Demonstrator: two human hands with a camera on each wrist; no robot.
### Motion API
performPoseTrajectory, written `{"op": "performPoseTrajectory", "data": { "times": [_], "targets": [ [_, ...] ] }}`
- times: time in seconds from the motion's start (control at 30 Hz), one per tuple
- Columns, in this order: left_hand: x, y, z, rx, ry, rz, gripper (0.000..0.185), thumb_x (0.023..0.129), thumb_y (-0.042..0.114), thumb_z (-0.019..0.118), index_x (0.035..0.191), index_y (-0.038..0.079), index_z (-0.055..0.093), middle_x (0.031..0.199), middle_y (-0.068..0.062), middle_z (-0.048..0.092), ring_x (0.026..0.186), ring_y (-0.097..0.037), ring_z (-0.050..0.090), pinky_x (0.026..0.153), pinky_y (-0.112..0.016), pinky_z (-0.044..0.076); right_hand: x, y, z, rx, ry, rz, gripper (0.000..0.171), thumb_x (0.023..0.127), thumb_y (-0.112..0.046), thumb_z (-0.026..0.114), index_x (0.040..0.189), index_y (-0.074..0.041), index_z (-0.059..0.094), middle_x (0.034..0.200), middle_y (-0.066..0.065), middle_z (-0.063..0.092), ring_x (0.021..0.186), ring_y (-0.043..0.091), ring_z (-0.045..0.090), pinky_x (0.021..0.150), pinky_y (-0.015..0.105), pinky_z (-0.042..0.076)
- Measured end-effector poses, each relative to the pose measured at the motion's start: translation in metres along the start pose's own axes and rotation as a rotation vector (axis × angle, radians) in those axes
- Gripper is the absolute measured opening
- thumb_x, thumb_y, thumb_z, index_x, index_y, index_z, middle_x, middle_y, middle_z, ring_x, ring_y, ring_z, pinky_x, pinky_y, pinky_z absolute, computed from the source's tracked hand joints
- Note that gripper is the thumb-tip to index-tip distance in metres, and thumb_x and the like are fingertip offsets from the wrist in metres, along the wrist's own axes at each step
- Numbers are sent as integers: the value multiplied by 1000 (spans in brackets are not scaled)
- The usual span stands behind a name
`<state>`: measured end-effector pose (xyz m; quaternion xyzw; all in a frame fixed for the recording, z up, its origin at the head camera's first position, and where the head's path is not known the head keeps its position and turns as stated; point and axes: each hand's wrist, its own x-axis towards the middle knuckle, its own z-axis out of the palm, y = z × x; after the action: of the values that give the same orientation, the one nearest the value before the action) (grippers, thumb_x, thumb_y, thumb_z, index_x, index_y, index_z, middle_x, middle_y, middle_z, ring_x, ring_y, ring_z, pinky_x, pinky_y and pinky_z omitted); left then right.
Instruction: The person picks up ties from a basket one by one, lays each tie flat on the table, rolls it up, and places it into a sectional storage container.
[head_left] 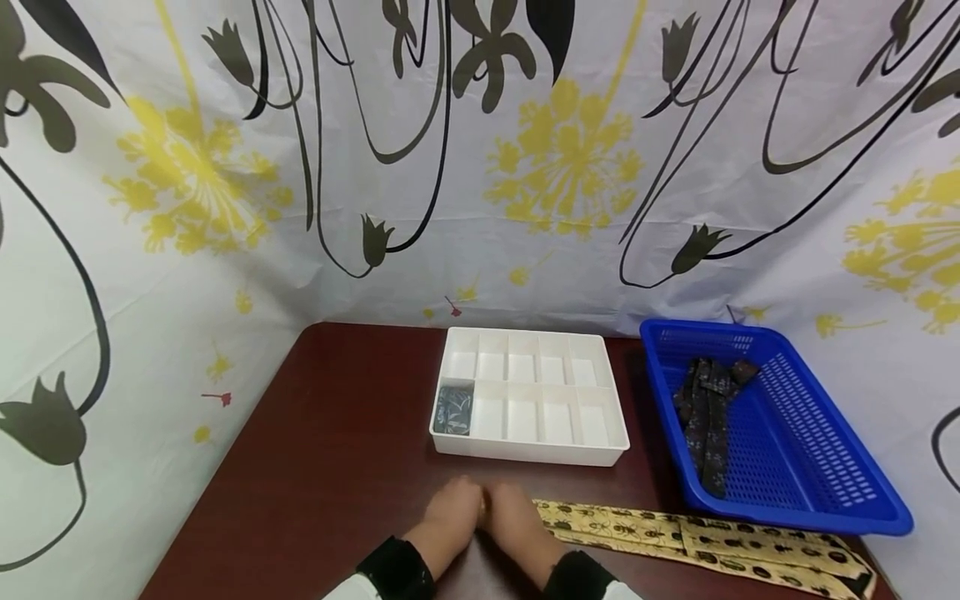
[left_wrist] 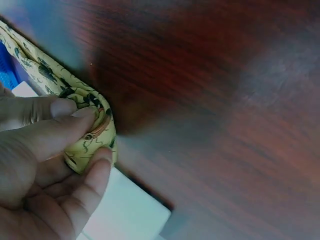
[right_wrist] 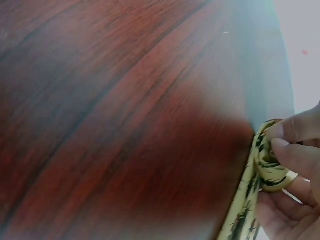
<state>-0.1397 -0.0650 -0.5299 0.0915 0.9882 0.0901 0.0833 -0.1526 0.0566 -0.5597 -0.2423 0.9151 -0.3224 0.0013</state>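
While the head view hides it, both wrist views show curled fingers [left_wrist: 75, 125] pinching the rolled tie [left_wrist: 92, 135].

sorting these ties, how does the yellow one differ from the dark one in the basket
The yellow tie lies stretched along the table's front edge; the dark tie lies bunched in the blue basket. Both hands, left hand and right hand, pinch the yellow tie's rolled end; nothing touches the dark tie. Both are patterned.
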Motion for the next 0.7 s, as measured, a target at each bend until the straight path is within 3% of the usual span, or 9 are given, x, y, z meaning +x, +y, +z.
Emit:
{"op": "performPoseTrajectory", "data": {
  "times": [0.13,0.27,0.4,0.53,0.7],
  "targets": [
    [0,-19,9,-114,71,104,19,73,1,72,87,10,64,90,-3,62,86,-19,61,74,-33,51,-2,7,3,88,12,4,19,69,-8,78,77,-10,61,62,-7,47,57,7,42,52,24,36],
    [1,-38,24,-375,114,196,33,68,5,81,96,11,66,93,1,62,85,-14,58,73,-29,48,-5,13,5,182,8,32,20,70,-7,80,81,-9,63,72,-6,55,64,5,46,57,23,39],
    [1,-46,34,-538,110,205,39,69,5,83,104,10,67,101,-2,65,91,-15,59,76,-29,48,-8,19,5,244,-16,50,23,71,-9,82,89,-6,68,83,-2,63,73,7,52,62,24,43],
    [4,-44,33,-476,130,232,33,70,9,83,99,10,69,95,-1,67,86,-13,60,72,-27,48,-8,20,4,226,-16,30,21,72,-10,81,87,-7,67,81,-4,61,71,5,49,61,23,42],
    [7,-32,26,-265,145,269,32,72,16,81,102,14,70,93,1,68,87,-14,63,75,-29,50,-9,19,3,117,-2,8,24,74,-12,80,95,-9,68,86,-2,64,76,11,57,66,28,47]
  ]
}}
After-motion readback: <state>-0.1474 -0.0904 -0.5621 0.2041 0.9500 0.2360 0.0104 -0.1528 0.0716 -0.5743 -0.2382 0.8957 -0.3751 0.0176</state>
